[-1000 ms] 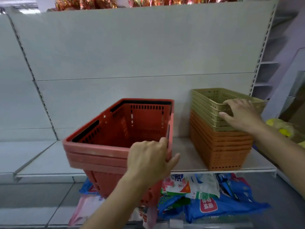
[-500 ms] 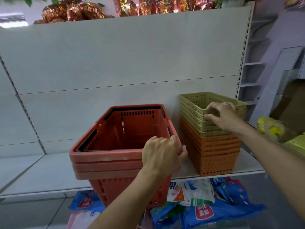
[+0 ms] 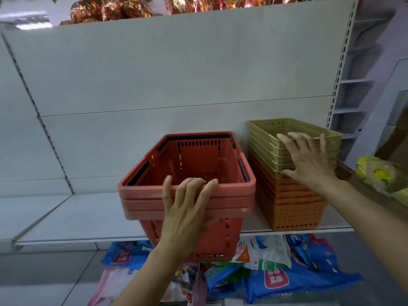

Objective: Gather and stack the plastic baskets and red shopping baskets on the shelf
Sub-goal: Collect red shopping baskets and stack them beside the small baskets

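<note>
A nested stack of three red shopping baskets [image 3: 192, 164] hangs partly over the front edge of the grey shelf [image 3: 84, 217]. My left hand [image 3: 187, 208] rests flat against the stack's near rims, fingers spread and hooked lightly over the top rim. Right beside the red stack stands a pile of plastic baskets: olive-green ones [image 3: 265, 138] nested on top of orange ones [image 3: 293, 208]. My right hand [image 3: 309, 160] hovers at the near side of the green baskets, fingers apart, holding nothing.
The shelf's white back panel rises behind the baskets, with a perforated upright [image 3: 337, 85] at the right. Blue, white and pink packets [image 3: 287, 272] lie on the level below. A yellow bagged item [image 3: 379, 175] sits at the far right. Foil-wrapped goods [image 3: 114, 9] top the unit.
My left hand has loosened from a closed grip on the red rim to spread fingers. My right hand has let go of the green baskets. The red stack sits closer to the plastic pile.
</note>
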Demonstrator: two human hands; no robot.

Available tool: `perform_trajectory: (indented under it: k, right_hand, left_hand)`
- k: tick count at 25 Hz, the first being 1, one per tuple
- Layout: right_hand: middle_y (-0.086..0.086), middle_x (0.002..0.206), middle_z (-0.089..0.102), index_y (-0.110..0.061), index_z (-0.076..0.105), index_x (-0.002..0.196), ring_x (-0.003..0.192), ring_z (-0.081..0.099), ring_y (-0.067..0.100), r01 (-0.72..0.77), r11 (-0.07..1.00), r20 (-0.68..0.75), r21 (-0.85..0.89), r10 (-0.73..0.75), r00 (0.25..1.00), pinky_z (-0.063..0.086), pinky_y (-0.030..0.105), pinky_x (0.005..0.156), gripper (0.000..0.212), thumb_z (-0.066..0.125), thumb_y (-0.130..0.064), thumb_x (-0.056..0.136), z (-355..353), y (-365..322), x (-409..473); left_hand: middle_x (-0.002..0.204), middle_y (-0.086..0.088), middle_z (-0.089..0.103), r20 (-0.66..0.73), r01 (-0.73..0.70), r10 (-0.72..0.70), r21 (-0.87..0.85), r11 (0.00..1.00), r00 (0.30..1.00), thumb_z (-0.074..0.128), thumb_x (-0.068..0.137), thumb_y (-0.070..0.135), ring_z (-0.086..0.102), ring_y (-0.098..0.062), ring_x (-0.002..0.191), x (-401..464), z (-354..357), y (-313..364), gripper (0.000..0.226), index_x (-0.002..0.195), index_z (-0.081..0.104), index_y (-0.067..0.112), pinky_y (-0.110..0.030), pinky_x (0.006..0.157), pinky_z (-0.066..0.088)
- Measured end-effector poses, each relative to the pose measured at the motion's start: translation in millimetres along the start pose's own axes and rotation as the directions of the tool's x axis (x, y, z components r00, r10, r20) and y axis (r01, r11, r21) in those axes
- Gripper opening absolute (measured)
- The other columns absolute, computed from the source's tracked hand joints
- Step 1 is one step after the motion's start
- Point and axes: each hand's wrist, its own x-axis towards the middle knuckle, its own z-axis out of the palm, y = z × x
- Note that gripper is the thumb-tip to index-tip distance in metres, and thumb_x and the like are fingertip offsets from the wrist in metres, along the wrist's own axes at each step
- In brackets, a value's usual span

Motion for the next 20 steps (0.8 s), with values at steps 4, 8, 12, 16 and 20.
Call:
perform_trajectory:
  k: [4, 8, 12, 16, 20]
  right_hand:
    - [0.013, 0.129, 0.049, -0.020, 0.033, 0.141, 0.122, 0.042, 0.035, 0.033, 0.999, -0.054, -0.029, -0.035, 0.998, 0.020, 0.072, 0.104, 0.108, 0.090, -0.035, 0.051, -1.7, 4.6, -1.0]
    - [0.014, 0.125, 0.050, -0.019, 0.034, 0.140, 0.118, 0.045, 0.036, 0.064, 0.998, -0.060, -0.026, -0.065, 0.996, 0.021, 0.072, 0.103, 0.107, 0.090, -0.034, 0.050, -1.4, 6.5, 0.3]
    - [0.013, 0.121, 0.051, -0.018, 0.036, 0.137, 0.114, 0.046, 0.035, 0.073, 0.997, -0.087, -0.012, -0.074, 0.994, 0.024, 0.072, 0.101, 0.106, 0.092, -0.034, 0.048, 0.5, 7.8, 1.8]
    - [0.014, 0.119, 0.052, -0.017, 0.037, 0.135, 0.111, 0.048, 0.036, 0.081, 0.997, -0.124, -0.016, -0.082, 0.989, 0.025, 0.073, 0.100, 0.105, 0.092, -0.032, 0.047, 3.2, 10.3, 3.6]
    - [0.012, 0.121, 0.050, -0.018, 0.036, 0.135, 0.114, 0.045, 0.034, 0.064, 0.998, -0.117, -0.019, -0.066, 0.991, 0.022, 0.074, 0.101, 0.093, 0.087, -0.039, 0.060, 9.8, 8.6, 7.1]
  left_hand:
    - [0.121, 0.003, 0.044, -0.057, -0.018, 0.009, -0.150, 0.988, 0.998, 0.075, 0.063, 0.046, 0.043, -0.022, 0.117, 12.9, 10.3, 16.9, 0.079, 0.133, 0.044, 0.024, -0.041, 0.113, 0.013]
    - [0.120, 0.003, 0.045, -0.093, -0.061, 0.046, -0.170, 0.984, 0.995, 0.073, 0.066, 0.046, 0.043, -0.022, 0.117, 17.9, 15.9, 29.8, 0.075, 0.132, 0.046, 0.024, -0.038, 0.113, 0.013]
    - [0.121, 0.004, 0.045, -0.122, -0.059, 0.034, -0.206, 0.977, 0.992, 0.073, 0.067, 0.046, 0.043, -0.020, 0.117, 19.0, 18.0, 35.2, 0.073, 0.132, 0.046, 0.025, -0.036, 0.112, 0.014]
    - [0.121, 0.005, 0.046, -0.135, -0.086, 0.054, -0.244, 0.966, 0.989, 0.076, 0.066, 0.048, 0.043, -0.020, 0.117, 20.7, 18.7, 38.4, 0.075, 0.131, 0.046, 0.025, -0.035, 0.112, 0.015]
    - [0.121, 0.005, 0.044, -0.126, -0.052, 0.019, -0.262, 0.964, 0.992, 0.075, 0.066, 0.045, 0.043, -0.019, 0.117, 35.5, 25.5, 62.9, 0.075, 0.131, 0.045, 0.025, -0.035, 0.114, 0.014]
